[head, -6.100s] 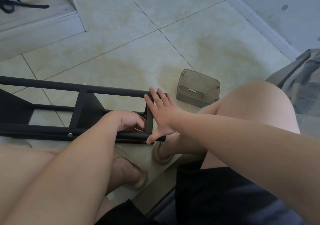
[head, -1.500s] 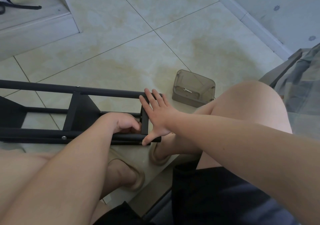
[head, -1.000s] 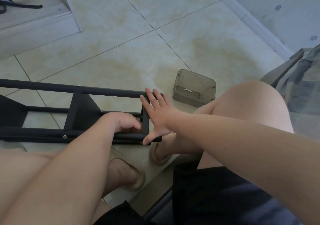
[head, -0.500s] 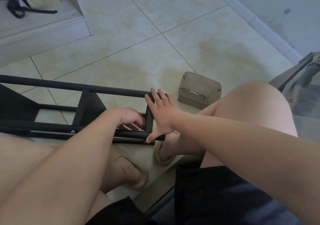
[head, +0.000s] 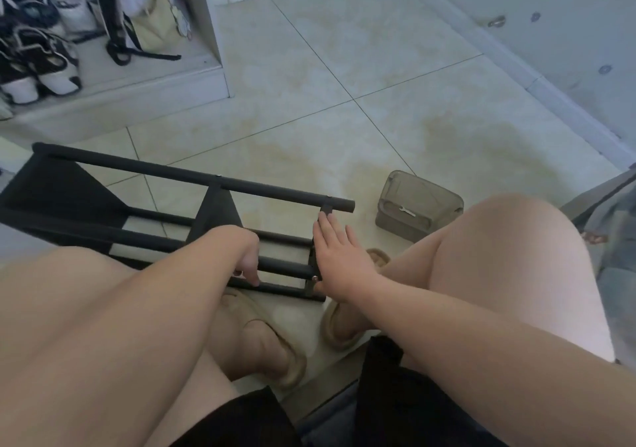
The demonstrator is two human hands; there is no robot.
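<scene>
rack [head: 192, 178] matte black; box [head: 418, 205] translucent grey-brown; slippers [head: 272, 353] tan; floor [head: 344, 68] cream tile, yellowish mottling; shorts [head: 395, 405] black.

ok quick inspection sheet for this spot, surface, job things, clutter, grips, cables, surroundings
surface: beige tiled floor, with darker stained patches.
job's things: black metal rack lying on its side on the floor in front of the knees.
clutter: translucent plastic box right of the rack's end, a small metal piece in it.
grips: right hand flat, straight fingers pressed on the rack's end; left hand curled down over the lower bars, hold unclear.
cables: nothing seen.
surroundings: shoes and a bag with straps on a raised ledge far left; wall on the right; slippers on the feet.
</scene>
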